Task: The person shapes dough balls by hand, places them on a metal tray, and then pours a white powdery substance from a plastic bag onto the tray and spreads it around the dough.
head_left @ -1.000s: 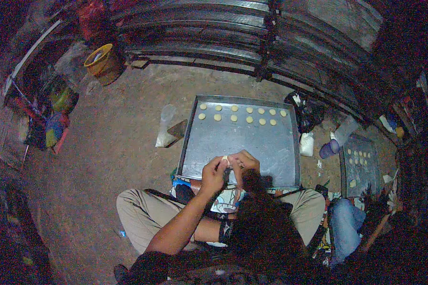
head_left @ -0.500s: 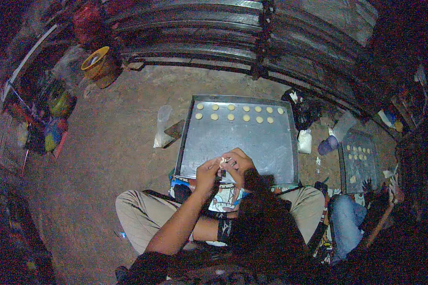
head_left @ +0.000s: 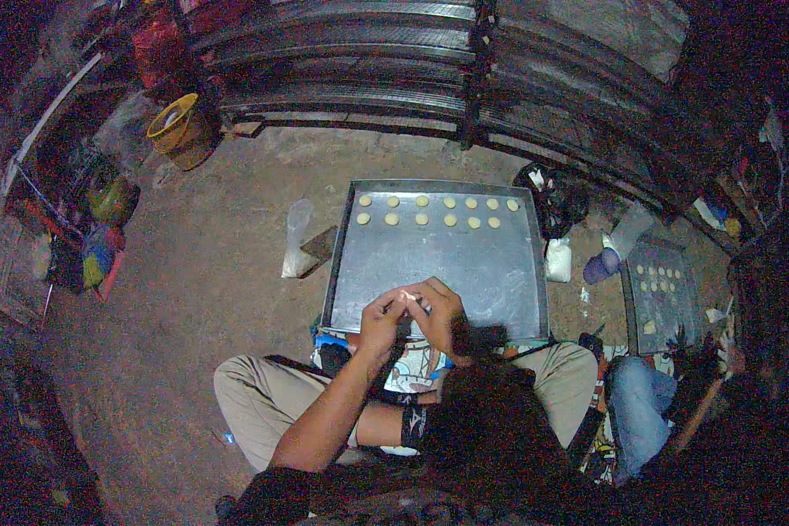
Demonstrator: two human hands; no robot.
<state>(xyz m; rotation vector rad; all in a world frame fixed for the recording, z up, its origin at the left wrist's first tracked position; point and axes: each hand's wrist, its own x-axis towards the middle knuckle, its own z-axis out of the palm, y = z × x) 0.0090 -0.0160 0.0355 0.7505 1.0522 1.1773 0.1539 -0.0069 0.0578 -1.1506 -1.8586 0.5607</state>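
Pale-yellow discs (head_left: 422, 202), thirteen, dot one tray (head_left: 438, 263); left fingers (head_left: 388, 304) and right fingers (head_left: 430, 293) pinch one piece (head_left: 406, 297).

The head camera looks down at the hands (head_left: 380, 324).

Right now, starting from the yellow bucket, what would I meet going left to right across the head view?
Yellow bucket → clear bag with white contents → large metal tray → white bag → purple item → smaller tray.
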